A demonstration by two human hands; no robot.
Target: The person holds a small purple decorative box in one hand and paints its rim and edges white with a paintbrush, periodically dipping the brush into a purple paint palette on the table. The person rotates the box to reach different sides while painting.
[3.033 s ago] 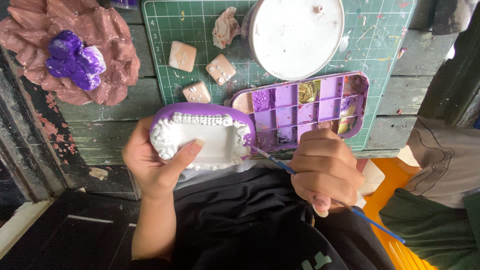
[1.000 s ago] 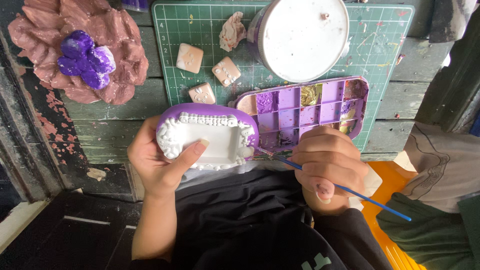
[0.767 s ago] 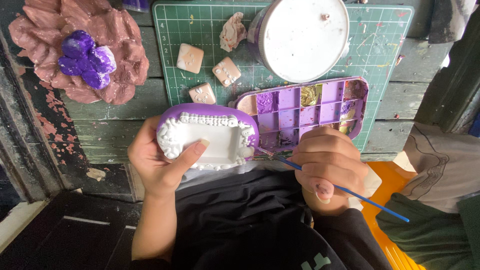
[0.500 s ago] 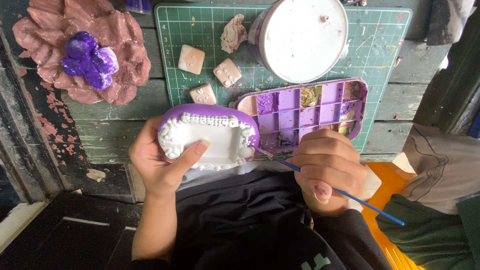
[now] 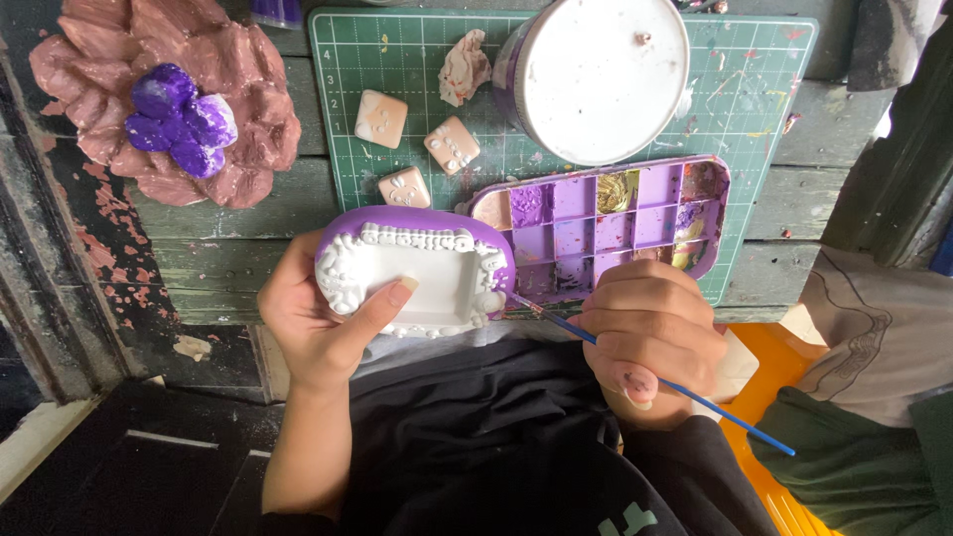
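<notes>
My left hand (image 5: 323,323) holds a white plaster frame (image 5: 412,278) with a raised ornate border and a purple-painted outer rim, thumb resting on its flat centre. My right hand (image 5: 650,337) grips a thin blue-handled paintbrush (image 5: 695,397); its tip touches the frame's right edge. Just behind the brush lies a purple paint palette (image 5: 606,223) with several small wells, some holding purple and gold paint.
A green cutting mat (image 5: 754,89) on the grey wooden bench carries a round white lid on a tub (image 5: 601,74), three small square tiles (image 5: 380,117), and a crumpled scrap (image 5: 464,65). A pink clay flower with purple centre (image 5: 179,119) sits at left. An orange seat (image 5: 764,397) is at right.
The view has shifted slightly. Both hands stay in nearly the same pose, with the brush tip still working at the frame's right edge.
</notes>
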